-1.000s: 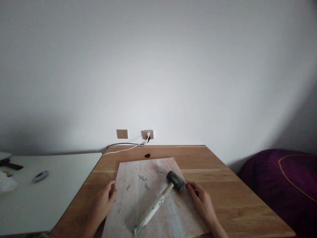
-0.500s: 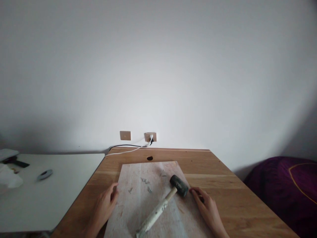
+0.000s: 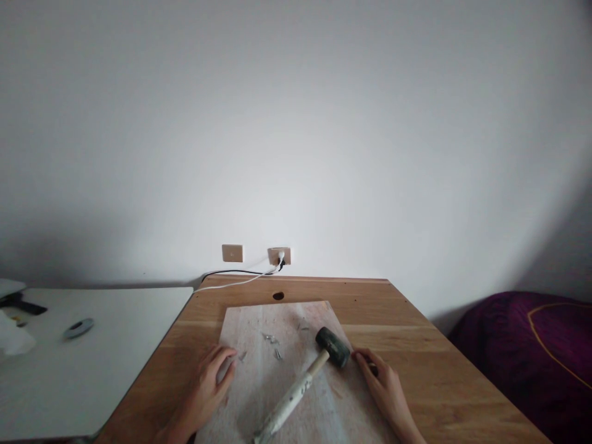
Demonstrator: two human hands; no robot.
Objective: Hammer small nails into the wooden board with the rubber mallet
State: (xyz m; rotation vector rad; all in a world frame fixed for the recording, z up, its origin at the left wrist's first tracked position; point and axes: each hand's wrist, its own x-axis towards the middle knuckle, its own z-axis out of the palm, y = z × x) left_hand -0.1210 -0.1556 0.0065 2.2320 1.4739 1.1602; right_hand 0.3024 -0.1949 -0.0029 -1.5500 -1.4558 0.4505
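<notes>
A rubber mallet [image 3: 333, 347] with a black head and a pale, worn handle lies diagonally across a whitish wooden board [image 3: 259, 394]. Several small metal screws [image 3: 277, 354] or nails are scattered on the board's upper half. My left hand [image 3: 210, 379] is over the board's left edge, thumb and forefinger apart and nothing between them. Its fingertips come close to one small metal piece [image 3: 242, 356] lying by itself. At the right edge, beside the mallet head, my right hand [image 3: 383, 382] has its thumb and finger closed on the board's rim.
The board rests on a brown wooden table [image 3: 444, 376] with a cable hole [image 3: 278, 296]. Left of it, a white table [image 3: 115, 345] holds a grey oval object [image 3: 78, 328]. White and black cables run to a wall socket [image 3: 279, 256]. A purple beanbag [image 3: 504, 345] sits at right.
My left hand has moved right, from beside the board's edge to over it, and its thumb and forefinger have spread. My right hand, the mallet and the metal pieces stay in place.
</notes>
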